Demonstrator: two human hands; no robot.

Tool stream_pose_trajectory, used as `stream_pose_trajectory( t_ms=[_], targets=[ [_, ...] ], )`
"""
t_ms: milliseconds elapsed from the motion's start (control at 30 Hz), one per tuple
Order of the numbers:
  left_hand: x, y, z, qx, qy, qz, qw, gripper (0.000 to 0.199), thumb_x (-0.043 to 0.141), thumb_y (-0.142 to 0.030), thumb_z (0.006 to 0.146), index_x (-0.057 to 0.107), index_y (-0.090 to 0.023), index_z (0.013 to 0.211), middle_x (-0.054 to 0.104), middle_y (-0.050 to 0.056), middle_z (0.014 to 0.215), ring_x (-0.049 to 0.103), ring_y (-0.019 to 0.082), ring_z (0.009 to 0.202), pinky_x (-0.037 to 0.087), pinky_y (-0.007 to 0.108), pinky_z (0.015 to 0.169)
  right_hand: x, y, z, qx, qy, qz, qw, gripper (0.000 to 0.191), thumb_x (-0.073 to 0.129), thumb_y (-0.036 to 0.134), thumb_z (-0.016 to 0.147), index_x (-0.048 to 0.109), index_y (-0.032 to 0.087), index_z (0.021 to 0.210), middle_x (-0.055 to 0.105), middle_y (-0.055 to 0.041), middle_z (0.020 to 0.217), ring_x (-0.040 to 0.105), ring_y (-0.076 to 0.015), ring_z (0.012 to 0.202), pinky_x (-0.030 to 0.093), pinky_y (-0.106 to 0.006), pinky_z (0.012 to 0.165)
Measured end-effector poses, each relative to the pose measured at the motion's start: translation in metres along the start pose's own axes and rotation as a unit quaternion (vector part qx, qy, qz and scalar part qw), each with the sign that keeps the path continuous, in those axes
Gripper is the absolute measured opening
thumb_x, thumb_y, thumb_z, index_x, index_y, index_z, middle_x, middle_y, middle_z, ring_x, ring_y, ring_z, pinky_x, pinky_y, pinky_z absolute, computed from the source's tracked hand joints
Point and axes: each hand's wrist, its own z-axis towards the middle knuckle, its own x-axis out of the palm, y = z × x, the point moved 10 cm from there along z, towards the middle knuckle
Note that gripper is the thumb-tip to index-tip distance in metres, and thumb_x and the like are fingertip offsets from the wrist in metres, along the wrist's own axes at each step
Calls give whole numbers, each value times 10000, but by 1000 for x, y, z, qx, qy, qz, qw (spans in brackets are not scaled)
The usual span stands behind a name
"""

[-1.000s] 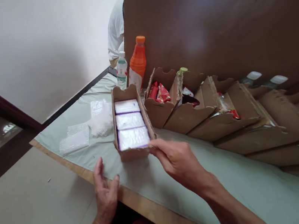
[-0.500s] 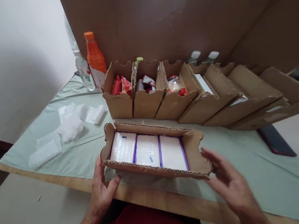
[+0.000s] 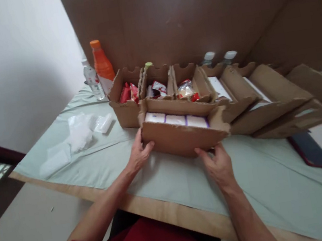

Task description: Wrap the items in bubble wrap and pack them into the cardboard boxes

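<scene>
A long open cardboard box [image 3: 179,140] is held between both hands, close in front of the row of boxes. Inside it lie three white packs [image 3: 175,119] with purple edges. My left hand [image 3: 139,152] grips the box's left end, thumb on the front side. At the lower right corner, my right hand [image 3: 216,162] has its thumb on the front and its fingers partly hidden by the box. The row behind includes a box [image 3: 126,113] with red packets [image 3: 128,93], one with a red and white packet [image 3: 158,88], and one with a clear packet [image 3: 185,89].
An orange bottle [image 3: 102,64] and a clear bottle [image 3: 92,80] stand at the back left. Plastic wrapping [image 3: 80,133] lies on the green cloth [image 3: 108,157]. A dark flat object [image 3: 312,151] lies at the right. A large cardboard panel [image 3: 178,20] rises behind.
The box with the white packs has moved forward and right, nearer the row, and its front side now shows more. Both hands moved with it, and my right hand has closed on its lower edge.
</scene>
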Motion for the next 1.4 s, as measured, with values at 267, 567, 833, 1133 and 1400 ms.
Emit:
stream_pose_trajectory(
  t_ms=[267,567,833,1133,1400],
  targets=[
    [-18,18,-61,12,87,154,984,514,608,-187,857,620,-198,1370,634,155,1419,562,316,1346,442,546,1150,23,-42,-32,-88,3,-155,984,500,535,527,876,683,114,1115,668,-242,1207,640,-386,1069,527,-567,872],
    [-198,7,-95,-25,-105,369,923,274,596,-307,907,741,-224,1124,715,121,1246,623,303,1248,482,532,1109,26,-34,-40,-167,25,-224,960,450,483,495,934,756,156,1051,703,-192,1157,674,-411,1070,523,-601,966],
    [-355,26,-77,-222,-189,584,757,672,588,-239,805,506,-98,1457,469,225,1546,385,397,1468,346,540,1190,29,-39,-39,-176,21,-245,953,475,467,514,928,749,155,1059,715,-195,1144,680,-441,1096,528,-601,964],
    [-373,18,-69,-267,-165,605,732,511,596,-244,806,645,-126,1301,710,216,1183,607,435,1196,423,599,1051,28,-37,-36,-180,16,-249,952,460,471,507,928,753,153,1012,726,-203,1120,698,-432,1037,546,-614,925],
    [-296,-56,-97,-116,-229,508,822,246,539,-347,868,693,-188,975,720,87,981,678,254,900,536,372,857,24,11,-62,-140,-10,-149,979,376,543,458,938,729,173,1100,684,-195,1274,640,-395,1198,521,-601,980]
  ],
)
